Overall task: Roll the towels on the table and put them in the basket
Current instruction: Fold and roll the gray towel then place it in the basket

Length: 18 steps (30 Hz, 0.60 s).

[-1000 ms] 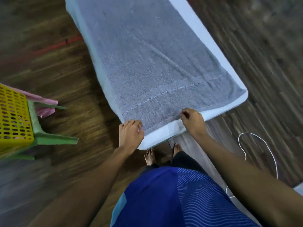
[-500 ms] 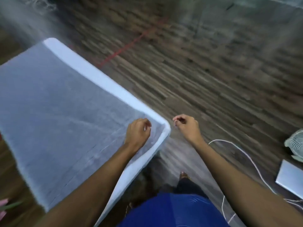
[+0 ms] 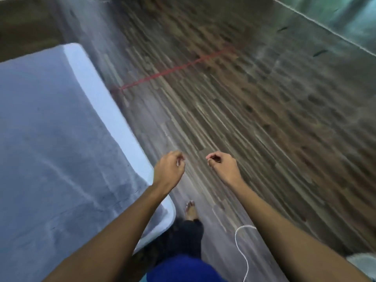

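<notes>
A grey towel (image 3: 50, 149) lies spread flat over the white table (image 3: 95, 94) on the left. My left hand (image 3: 169, 169) hovers just past the table's right edge, over the floor, with its fingers curled and nothing in them. About a hand's width to the right is my right hand (image 3: 223, 167), also curled with fingertips near the thumb and holding nothing. Neither hand touches the towel. The basket is out of view.
Wood-pattern floor fills the right side, crossed by a red line (image 3: 173, 70). A white cable (image 3: 242, 251) loops on the floor near my bare foot (image 3: 190, 210). A pale object (image 3: 362, 263) shows at the bottom right corner. The picture is motion-blurred.
Both hands left the towel's near edge and now hang in the air to the right of the table. The view has swung right, so the yellow basket dropped out of sight.
</notes>
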Each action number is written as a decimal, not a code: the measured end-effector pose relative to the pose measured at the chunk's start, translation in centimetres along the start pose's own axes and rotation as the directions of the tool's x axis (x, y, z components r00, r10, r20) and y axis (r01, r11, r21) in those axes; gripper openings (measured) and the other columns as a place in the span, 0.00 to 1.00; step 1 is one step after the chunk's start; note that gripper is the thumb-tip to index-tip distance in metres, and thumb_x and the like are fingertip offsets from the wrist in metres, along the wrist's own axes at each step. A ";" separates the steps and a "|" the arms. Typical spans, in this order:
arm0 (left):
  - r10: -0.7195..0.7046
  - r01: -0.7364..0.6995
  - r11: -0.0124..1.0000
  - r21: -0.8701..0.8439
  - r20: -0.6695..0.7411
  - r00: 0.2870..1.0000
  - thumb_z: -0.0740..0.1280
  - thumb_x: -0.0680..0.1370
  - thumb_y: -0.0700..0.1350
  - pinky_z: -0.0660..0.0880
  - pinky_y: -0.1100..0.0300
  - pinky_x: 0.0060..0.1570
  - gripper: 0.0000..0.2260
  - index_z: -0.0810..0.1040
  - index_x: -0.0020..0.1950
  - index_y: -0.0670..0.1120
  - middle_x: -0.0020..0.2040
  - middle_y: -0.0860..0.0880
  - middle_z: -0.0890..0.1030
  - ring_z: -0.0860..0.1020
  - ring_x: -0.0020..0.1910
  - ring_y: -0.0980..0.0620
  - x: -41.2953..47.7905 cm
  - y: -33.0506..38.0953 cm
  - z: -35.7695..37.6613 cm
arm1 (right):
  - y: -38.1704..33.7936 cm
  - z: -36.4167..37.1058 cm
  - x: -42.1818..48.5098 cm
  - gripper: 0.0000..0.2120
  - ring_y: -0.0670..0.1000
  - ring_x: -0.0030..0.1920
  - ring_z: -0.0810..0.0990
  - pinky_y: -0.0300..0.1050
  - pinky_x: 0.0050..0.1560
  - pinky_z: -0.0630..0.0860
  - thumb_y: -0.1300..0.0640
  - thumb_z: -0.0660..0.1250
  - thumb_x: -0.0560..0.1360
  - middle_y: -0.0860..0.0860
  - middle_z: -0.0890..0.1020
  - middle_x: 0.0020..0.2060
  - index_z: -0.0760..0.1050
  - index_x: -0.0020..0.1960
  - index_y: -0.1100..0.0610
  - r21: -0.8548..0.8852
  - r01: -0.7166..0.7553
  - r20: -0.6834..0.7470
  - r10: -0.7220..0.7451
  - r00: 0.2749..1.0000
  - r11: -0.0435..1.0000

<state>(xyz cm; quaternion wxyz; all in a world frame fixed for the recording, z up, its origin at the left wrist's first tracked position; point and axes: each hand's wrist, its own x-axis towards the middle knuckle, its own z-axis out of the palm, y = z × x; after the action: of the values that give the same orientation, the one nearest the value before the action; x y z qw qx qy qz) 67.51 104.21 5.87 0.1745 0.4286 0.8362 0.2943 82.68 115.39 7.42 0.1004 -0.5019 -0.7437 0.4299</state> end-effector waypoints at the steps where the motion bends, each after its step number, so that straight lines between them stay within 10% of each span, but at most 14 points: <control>1: -0.065 0.064 0.998 -0.009 -0.050 0.997 0.64 0.74 0.42 0.74 0.54 0.44 0.06 0.80 0.46 0.47 0.42 0.49 0.80 0.77 0.43 0.48 1.0 -0.7 -0.3 | -1.1 0.8 1.8 0.07 0.47 0.44 0.80 0.37 0.46 0.71 0.60 0.67 0.74 0.48 0.83 0.41 0.82 0.47 0.53 -0.033 0.031 0.049 -0.029 0.998 0.999; 9: -0.579 0.512 0.815 -0.271 -0.337 0.743 0.63 0.75 0.39 0.72 0.54 0.42 0.05 0.79 0.46 0.46 0.40 0.49 0.79 0.74 0.39 0.51 1.7 -7.5 -2.3 | -10.4 9.4 10.5 0.07 0.48 0.41 0.81 0.39 0.44 0.74 0.59 0.65 0.76 0.47 0.82 0.38 0.80 0.46 0.48 -0.192 0.429 0.565 -0.258 0.784 0.883; 18: -0.884 0.721 0.425 -0.548 -0.422 0.200 0.61 0.74 0.38 0.73 0.48 0.40 0.07 0.73 0.36 0.43 0.39 0.44 0.78 0.76 0.40 0.42 -4.9 -6.4 2.5 | -14.7 17.3 12.3 0.08 0.50 0.40 0.78 0.40 0.40 0.72 0.62 0.63 0.75 0.50 0.80 0.38 0.81 0.48 0.54 -0.033 0.869 0.935 -0.291 0.201 0.493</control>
<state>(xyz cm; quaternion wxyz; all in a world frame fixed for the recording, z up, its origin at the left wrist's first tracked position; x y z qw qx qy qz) 67.75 98.08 0.05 0.0409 -0.2340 0.8929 0.3825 57.06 114.46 4.26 -0.2640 0.1213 -0.9123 0.2885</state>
